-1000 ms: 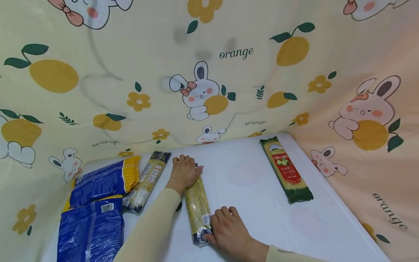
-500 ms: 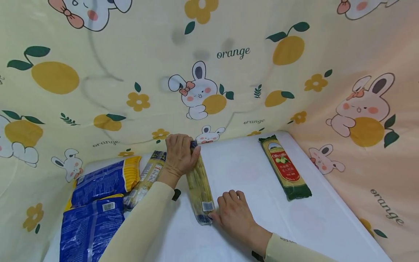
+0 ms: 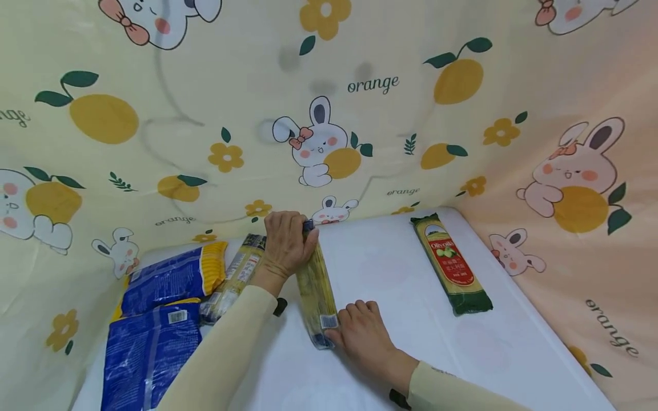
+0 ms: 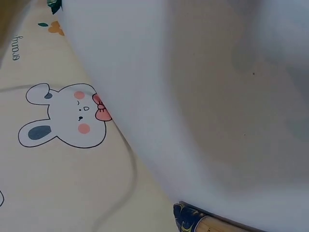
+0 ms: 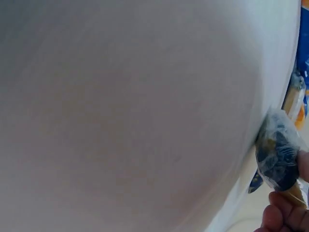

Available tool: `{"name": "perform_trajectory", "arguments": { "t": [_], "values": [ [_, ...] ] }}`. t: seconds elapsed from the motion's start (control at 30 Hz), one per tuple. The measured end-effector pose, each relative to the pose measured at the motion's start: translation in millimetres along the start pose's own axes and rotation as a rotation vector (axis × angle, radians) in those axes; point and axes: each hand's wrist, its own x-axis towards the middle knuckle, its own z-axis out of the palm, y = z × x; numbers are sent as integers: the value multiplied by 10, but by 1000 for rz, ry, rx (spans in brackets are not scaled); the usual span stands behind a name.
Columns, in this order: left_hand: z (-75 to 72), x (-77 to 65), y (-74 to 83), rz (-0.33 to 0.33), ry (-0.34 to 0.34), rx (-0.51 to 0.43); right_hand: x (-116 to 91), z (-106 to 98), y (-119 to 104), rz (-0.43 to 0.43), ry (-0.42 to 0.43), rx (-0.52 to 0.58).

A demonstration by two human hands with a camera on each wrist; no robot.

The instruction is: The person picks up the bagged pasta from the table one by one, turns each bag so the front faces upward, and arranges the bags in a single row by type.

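Fingers [image 3: 280, 221] clamped on both ends of a pasta pack [image 3: 316, 288], left hand [image 3: 284, 246] far, right hand [image 3: 364, 335] near.

Pack's about mid-surface [image 3: 385, 268], pointing away from the person, barcode [image 3: 329, 321] toward the near end. Left thumb [image 3: 311, 242] is on its right side; the right thumb [image 3: 333, 335] is on the dark near tip, and the right wrist cam shows that crinkly clear wrap pinched there. Can't really tell if the underside touches the surface. Over left, a second pack [image 3: 237, 275], partly hidden by the sleeve [image 3: 226, 348], lies right beside two blue bags [image 3: 167, 282]. Green pack [image 3: 449, 262] with a red label is well apart on the right. Bunny-print cloth [image 3: 247, 97] hangs behind everything.
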Motion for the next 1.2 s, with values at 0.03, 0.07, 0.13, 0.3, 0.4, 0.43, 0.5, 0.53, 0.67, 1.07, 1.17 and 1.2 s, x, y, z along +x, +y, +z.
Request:
{"name": "perform_trajectory", "arguments": {
  "t": [0.03,0.07,0.13,0.3,0.4,0.43,0.5,0.53,0.67,1.07,1.17,1.2],
  "values": [
    [6,2,13,-2,-6,0,1,0,-3,5,-5,11],
    [9,5,28,-3,-12,-3,0,6,1,2,-3,20],
    [9,19,63,-10,-33,-11,6,-19,11,-1,1,27],
    [-43,105,132,-50,-86,-48,45,-139,84,-5,54,-8],
    [-100,152,148,-56,-104,-68,45,-165,124,-10,62,-58],
    [-127,172,155,-59,-116,-69,42,-164,131,-14,61,-72],
    [-190,226,174,-76,-147,-61,42,-159,134,-25,70,-95],
    [-224,257,184,-91,-169,-55,47,-154,132,-30,83,-102],
    [-345,407,229,-134,-254,-23,78,-143,105,-48,158,-124],
    [-509,467,114,-187,-510,119,93,-85,-220,-152,106,-89],
    [-518,372,20,-193,-529,86,79,-91,-198,-117,55,-62],
    [-520,342,-9,-197,-521,71,78,-98,-171,-100,38,-53]
  ]
}}
